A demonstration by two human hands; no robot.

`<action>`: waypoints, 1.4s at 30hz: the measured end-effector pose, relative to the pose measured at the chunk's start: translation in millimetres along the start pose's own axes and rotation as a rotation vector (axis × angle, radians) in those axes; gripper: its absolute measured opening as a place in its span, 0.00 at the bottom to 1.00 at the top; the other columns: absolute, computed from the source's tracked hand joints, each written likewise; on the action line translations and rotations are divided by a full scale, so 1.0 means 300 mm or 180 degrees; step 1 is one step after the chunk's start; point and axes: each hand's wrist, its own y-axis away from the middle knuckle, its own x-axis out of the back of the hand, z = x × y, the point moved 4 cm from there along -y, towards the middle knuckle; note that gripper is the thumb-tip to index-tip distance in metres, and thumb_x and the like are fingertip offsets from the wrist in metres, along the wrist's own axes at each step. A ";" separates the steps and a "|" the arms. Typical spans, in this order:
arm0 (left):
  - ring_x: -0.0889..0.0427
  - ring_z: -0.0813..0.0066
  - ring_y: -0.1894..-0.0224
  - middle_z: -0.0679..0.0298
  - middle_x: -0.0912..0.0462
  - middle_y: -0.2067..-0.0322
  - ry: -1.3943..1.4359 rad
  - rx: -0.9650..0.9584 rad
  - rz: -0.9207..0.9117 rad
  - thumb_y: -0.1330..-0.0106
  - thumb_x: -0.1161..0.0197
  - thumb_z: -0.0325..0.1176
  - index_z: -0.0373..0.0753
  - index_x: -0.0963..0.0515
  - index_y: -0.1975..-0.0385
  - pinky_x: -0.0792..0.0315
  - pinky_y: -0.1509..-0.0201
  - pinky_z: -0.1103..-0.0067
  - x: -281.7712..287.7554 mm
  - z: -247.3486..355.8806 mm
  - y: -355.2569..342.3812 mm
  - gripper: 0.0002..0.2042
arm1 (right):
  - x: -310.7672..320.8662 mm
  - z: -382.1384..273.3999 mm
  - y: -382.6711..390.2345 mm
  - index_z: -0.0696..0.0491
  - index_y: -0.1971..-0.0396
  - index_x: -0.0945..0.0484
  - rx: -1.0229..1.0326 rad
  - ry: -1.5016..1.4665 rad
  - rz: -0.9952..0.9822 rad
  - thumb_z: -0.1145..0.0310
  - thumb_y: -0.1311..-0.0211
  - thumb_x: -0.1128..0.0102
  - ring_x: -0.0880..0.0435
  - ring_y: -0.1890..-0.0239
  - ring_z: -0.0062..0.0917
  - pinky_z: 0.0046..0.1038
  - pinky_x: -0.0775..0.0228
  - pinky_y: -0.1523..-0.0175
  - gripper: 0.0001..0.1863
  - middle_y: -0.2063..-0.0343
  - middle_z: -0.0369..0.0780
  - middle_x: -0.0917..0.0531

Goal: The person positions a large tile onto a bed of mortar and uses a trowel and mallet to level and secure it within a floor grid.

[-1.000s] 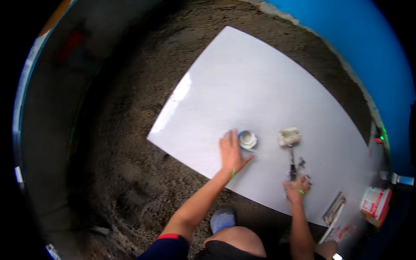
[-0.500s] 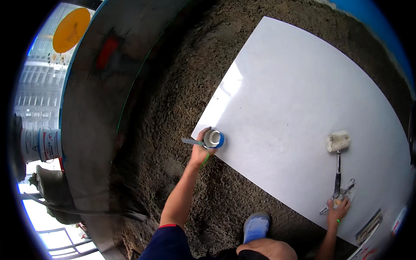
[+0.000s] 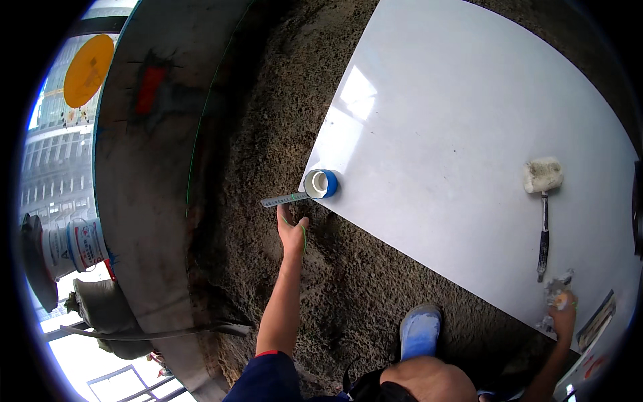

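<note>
Near the left corner of a big white tile (image 3: 442, 134) stands a round blue cup-like thing (image 3: 327, 183), pale inside, with a flat grey marked strip (image 3: 284, 199) sticking out to its left. My left hand (image 3: 293, 234) is just below the strip, its thumb and fingers apart. Whether a fingertip touches the strip I cannot tell. At the tile's lower right, my right hand (image 3: 564, 309) is closed around the tan handle of a mortar-smeared trowel (image 3: 554, 289). Above that lies a mallet (image 3: 543, 177) with a dirty white head and black grip.
Rough dark mortar (image 3: 348, 301) surrounds the tile. My blue boot (image 3: 421, 329) stands on it near the lower edge. To the left are a grey wall (image 3: 157, 201), white buckets (image 3: 84, 244) and a dark sack (image 3: 107, 308). A framed opening (image 3: 593, 321) sits at the right.
My left hand has let go of the round cup and dropped below the strip. My right hand has drawn the trowel away from the mallet's grip. The view has shifted.
</note>
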 end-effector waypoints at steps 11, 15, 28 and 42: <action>0.42 0.57 0.33 0.48 0.39 0.38 -0.0492 -0.0074 0.0644 0.50 0.22 0.39 0.29 0.44 0.35 0.49 0.29 0.68 -0.254 0.139 0.053 0.46 | 0.057 -0.448 -0.011 0.61 0.38 0.37 0.0522 -0.0582 0.1241 0.63 0.38 0.37 0.28 0.44 0.36 0.33 0.40 0.37 0.33 0.48 0.48 0.26; 0.33 0.61 0.40 0.49 0.35 0.42 -0.0539 -0.0190 0.0889 0.43 0.27 0.41 0.28 0.37 0.41 0.40 0.35 0.68 -0.250 0.114 -0.012 0.35 | -0.210 -0.692 -0.084 0.60 0.49 0.32 0.1209 0.0310 0.1056 0.54 0.46 0.33 0.26 0.50 0.45 0.43 0.35 0.42 0.32 0.52 0.51 0.26; 0.21 0.67 0.56 0.53 0.19 0.56 -0.0513 -0.0051 0.0401 0.29 0.44 0.34 0.29 0.25 0.47 0.28 0.55 0.68 -0.169 0.038 -0.089 0.17 | -0.043 -0.133 -0.046 0.60 0.53 0.26 0.0526 0.0298 0.2686 0.58 0.41 0.35 0.27 0.49 0.51 0.46 0.33 0.44 0.24 0.54 0.53 0.26; 0.26 0.74 0.51 0.59 0.23 0.54 0.0178 -0.0179 0.0213 0.29 0.49 0.30 0.28 0.27 0.49 0.35 0.42 0.76 0.167 0.065 0.056 0.14 | 0.027 -0.714 -0.673 0.62 0.47 0.28 0.0940 0.0378 0.2834 0.61 0.38 0.40 0.30 0.42 0.47 0.42 0.38 0.37 0.24 0.45 0.53 0.27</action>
